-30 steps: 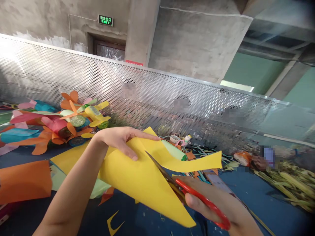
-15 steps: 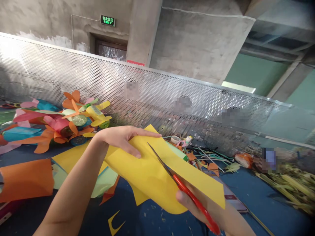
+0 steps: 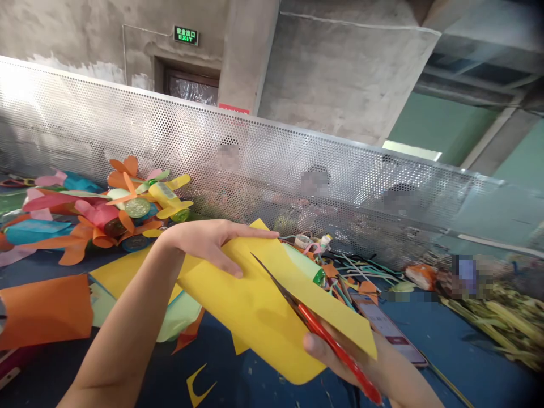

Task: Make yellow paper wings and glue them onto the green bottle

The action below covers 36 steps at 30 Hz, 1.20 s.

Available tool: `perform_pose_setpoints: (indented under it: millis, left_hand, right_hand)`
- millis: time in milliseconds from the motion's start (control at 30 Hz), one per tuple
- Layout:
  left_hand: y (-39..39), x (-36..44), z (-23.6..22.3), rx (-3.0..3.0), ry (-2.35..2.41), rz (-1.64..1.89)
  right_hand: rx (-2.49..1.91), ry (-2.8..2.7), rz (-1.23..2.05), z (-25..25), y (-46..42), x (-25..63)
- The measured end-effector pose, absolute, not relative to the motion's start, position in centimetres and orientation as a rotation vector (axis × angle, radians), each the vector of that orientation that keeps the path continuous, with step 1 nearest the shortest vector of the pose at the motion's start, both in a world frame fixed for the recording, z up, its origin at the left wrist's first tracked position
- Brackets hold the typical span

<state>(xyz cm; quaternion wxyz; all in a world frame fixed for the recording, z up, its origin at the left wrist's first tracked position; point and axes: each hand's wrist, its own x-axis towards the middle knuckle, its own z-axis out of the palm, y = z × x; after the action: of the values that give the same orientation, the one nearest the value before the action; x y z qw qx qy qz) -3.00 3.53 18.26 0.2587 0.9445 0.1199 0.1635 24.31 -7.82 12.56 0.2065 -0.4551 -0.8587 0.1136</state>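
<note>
The left hand (image 3: 212,241) lies over the upper part of a large, smooth yellow paper sheet (image 3: 238,294), its visible fingers open, thumb and index finger apart on the paper; the rest of its fingers are hidden. The right hand (image 3: 327,351) has its fingers closed around the red handles of a pair of metal-bladed scissors (image 3: 335,345). The blades lie along a cut in the sheet, tips pointing toward the left hand, and a wide flap of the sheet slants over the right hand.

The sheet is above the blue table (image 3: 250,391). Just beyond it lies a green-ended bottle wrapped in pale green paper (image 3: 304,263). A rectangular smartphone (image 3: 395,334) rests beyond the right hand. Toward the left are a curved orange paper piece (image 3: 46,311) and a pile of colourful paper-covered bottles (image 3: 102,218). A curved yellow paper scrap (image 3: 195,391) lies nearer the camera.
</note>
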Motion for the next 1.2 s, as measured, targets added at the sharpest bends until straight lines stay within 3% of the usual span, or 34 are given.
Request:
perform_pose_setpoints:
  millis: [533,1200]
  left_hand:
    - [3.4,-3.1,18.3,2.599,0.374,0.436]
    - [3.1,-3.2,18.4,2.592,0.397,0.496]
  right_hand:
    - [-1.229,-2.469,0.448,13.3,-7.2,23.6]
    - [-1.212,-2.484,0.172,11.1,-5.8,24.4]
